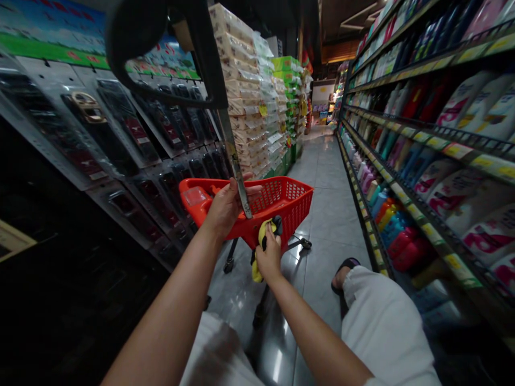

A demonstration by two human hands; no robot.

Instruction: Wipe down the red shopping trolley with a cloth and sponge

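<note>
A person is down low, in white trousers (386,332), with one dark shoe (349,264) out to the side. The big black handle (132,27) is very close, up high, and a thin metal bar (233,153) goes down from it to a red cart (300,212). The cart is on the floor (322,166), right in front of the person.

The left hand (223,209) is by the low part of the bar. Its fingers are apart and poke out behind the bar, not curled round it. It is hard to tell if the palm touches the bar. The right hand (271,254) pinches a yellow and black cloth (257,272) at the near side of the cart. Some of the cloth hangs down under the hand.

To use the cloth well here, it looks best to fold in the loose end, lay it flat under the fingers and push gently. The cart has little wheels (306,244), so it could roll. A good grip on the bar with the left hand should help it stay put.

Past the cart, belts in packs (129,118) hang on the left, and bottles (390,214) fill the shelves on the right. Farther off, soft packs (241,80) stand in tall piles.
</note>
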